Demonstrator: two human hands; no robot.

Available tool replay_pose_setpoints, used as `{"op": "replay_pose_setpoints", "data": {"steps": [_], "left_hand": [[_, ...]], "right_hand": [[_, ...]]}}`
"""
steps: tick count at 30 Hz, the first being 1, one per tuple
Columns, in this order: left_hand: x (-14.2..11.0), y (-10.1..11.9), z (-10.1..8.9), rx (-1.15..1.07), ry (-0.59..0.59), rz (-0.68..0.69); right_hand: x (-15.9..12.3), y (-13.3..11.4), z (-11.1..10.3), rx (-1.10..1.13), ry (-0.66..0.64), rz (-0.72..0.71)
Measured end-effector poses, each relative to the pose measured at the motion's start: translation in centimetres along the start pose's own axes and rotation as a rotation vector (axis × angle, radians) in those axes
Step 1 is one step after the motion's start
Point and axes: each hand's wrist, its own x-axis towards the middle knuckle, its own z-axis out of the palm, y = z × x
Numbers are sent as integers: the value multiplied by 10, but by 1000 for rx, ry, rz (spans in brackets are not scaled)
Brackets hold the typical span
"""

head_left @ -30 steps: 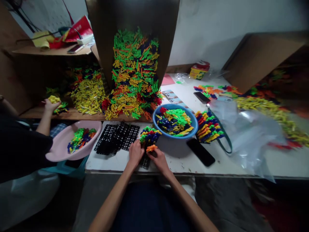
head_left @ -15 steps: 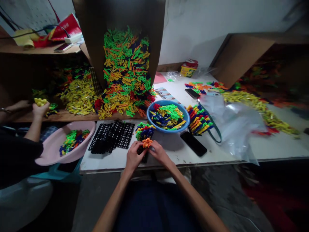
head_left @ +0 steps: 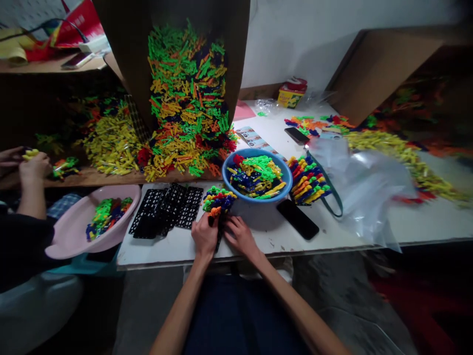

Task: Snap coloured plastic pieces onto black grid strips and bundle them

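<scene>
A black perforated tray (head_left: 219, 239) sits between my hands, its far part packed with small plastic figures (head_left: 220, 198) in green, yellow, red and blue. My left hand (head_left: 205, 235) is closed on the tray's left side. An orange figure (head_left: 215, 212) stands just above its fingertips, beside the packed rows. My right hand (head_left: 241, 236) lies along the right side with bent fingers, gripping the tray's edge; its fingertips are partly hidden. Right behind is a blue basin (head_left: 223, 178) of loose figures. Empty black perforated trays (head_left: 150, 209) lie stacked to the left.
A dark phone (head_left: 297, 219) and a second filled tray (head_left: 309, 181) lie right of the basin, near clear plastic bags (head_left: 369, 187). A large box of figures (head_left: 188, 98) stands behind. At left, a co-worker's hand (head_left: 34, 170) holds yellow pieces above a pink basin (head_left: 66, 241).
The orange figure has moved from between both hands' fingertips down to the tray's rows. My right hand has drawn slightly away from it. The view has shifted a little.
</scene>
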Motion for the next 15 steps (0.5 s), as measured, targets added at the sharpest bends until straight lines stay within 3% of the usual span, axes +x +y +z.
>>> {"op": "replay_pose_setpoints", "data": {"steps": [15], "left_hand": [[1, -3, 5, 115, -39, 70]], "right_hand": [[-4, -2, -3, 25, -10, 14]]}}
